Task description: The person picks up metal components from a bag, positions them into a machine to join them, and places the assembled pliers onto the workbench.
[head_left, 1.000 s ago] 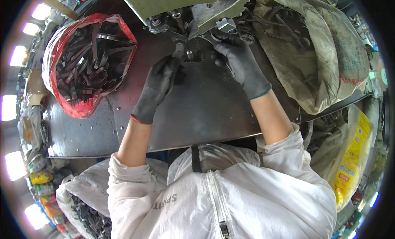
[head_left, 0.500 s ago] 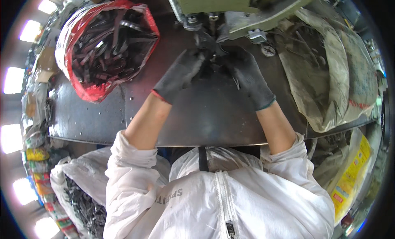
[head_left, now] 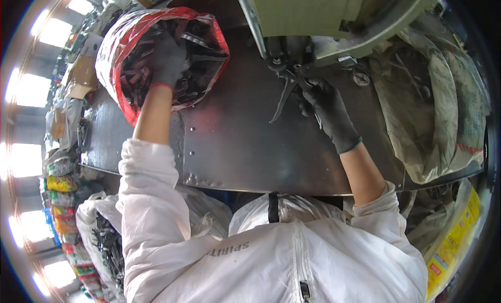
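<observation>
My left hand [head_left: 168,59], in a grey glove, is inside the red-rimmed bag [head_left: 222,42] at the far left. It lies among long dark metal pieces [head_left: 140,76]; motion smears its fingers, so I cannot tell whether they grip anything. At the foot of the green machine [head_left: 297,13], my gloved right hand [head_left: 326,107] is closed around part of a dark, plier-like tool [head_left: 284,97]. One long curved handle of that tool points down toward me. Its upper end meets the dark area under the machine, where details are hard to make out.
A dark metal bench [head_left: 240,152] spans the space before me. On its right lies a large dusty sack [head_left: 417,110], with a round gauge [head_left: 360,79] beside it. Below the bench edge stand a white sack of dark parts [head_left: 107,235] and a yellow-printed sack [head_left: 456,235].
My left hand has left the machine and reached left into the red-rimmed bag. My right hand has stayed near the machine, and the tool's curved handle now shows. The whole view has shifted slightly.
</observation>
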Demonstrator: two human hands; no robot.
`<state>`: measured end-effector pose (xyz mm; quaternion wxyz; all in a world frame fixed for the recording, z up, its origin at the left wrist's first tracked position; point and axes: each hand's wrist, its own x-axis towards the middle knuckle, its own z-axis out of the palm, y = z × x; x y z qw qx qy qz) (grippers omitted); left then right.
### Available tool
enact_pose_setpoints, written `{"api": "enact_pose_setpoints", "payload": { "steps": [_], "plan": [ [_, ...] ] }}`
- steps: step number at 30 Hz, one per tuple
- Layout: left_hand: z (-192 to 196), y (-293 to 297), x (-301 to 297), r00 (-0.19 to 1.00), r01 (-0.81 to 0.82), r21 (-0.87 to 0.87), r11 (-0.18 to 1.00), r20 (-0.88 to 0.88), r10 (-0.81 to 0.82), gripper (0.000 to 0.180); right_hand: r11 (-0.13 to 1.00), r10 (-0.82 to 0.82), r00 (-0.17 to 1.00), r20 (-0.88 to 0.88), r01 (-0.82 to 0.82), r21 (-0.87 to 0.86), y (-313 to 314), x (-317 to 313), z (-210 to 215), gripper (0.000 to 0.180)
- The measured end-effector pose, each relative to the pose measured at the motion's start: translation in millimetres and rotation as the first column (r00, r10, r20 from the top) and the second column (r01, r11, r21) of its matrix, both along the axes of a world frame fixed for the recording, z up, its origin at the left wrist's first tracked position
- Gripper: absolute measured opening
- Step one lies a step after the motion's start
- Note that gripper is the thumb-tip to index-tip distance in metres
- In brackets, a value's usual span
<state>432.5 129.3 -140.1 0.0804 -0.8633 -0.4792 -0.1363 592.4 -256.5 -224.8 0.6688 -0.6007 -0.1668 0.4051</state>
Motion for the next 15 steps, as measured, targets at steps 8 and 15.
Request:
{"api": "enact_pose_setpoints", "payload": {
  "steps": [8, 15],
  "plan": [
    [-44, 62, -21, 0.868, 0.497, 0.303, 0.813, -0.152, -0.474, 0.057, 0.997, 0.063, 0.998, 0.021, -0.064, 0.043, -8, -15, 39, 0.031],
    [9, -38, -27, 0.981, 0.182, -0.181, 0.967, 0.098, -0.167, 0.049, 0.993, 0.081, 0.997, -0.020, -0.082, -0.089, -18, -8, 13, 0.033]
  ]
}}
